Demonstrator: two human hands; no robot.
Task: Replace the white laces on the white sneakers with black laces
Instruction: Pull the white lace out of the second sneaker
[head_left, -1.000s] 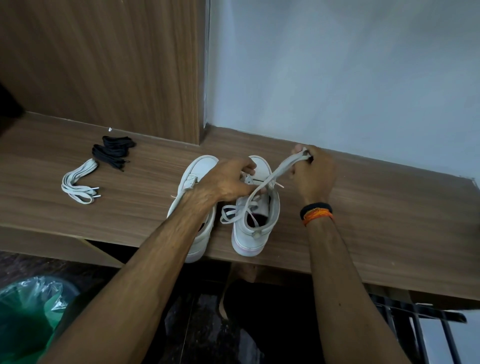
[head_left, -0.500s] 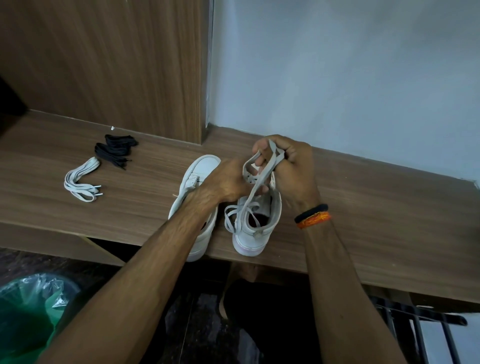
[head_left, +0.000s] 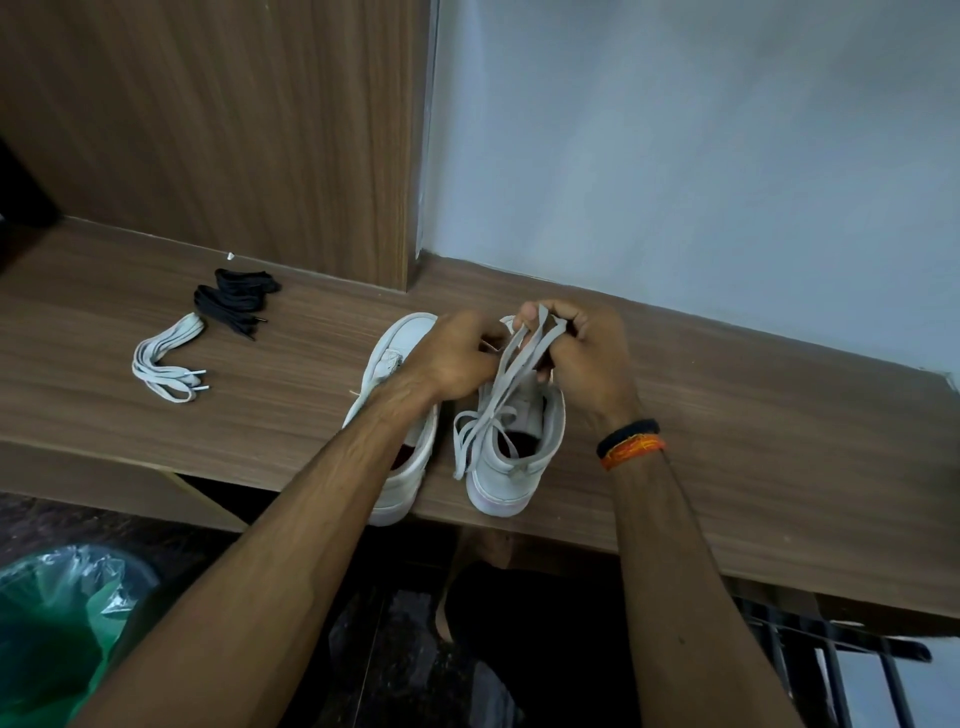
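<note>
White lace (head_left: 511, 379) (flat, greyish) loops between fingers (head_left: 527, 317) above sneaker (head_left: 519, 457).

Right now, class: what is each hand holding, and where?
Right hand grips the white lace by its gathered upper loops; the left hand pinches near it, exact contact hidden.

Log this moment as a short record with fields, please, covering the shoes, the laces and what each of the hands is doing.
surface: wooden shelf
left sneaker: lace already out
right sneaker: white lace partly pulled out
right hand: gripping loops of that lace
left hand: over the sneakers' front, grip unclear
removed white lace: bundled, far left
black laces: bundled behind it, unused
</note>
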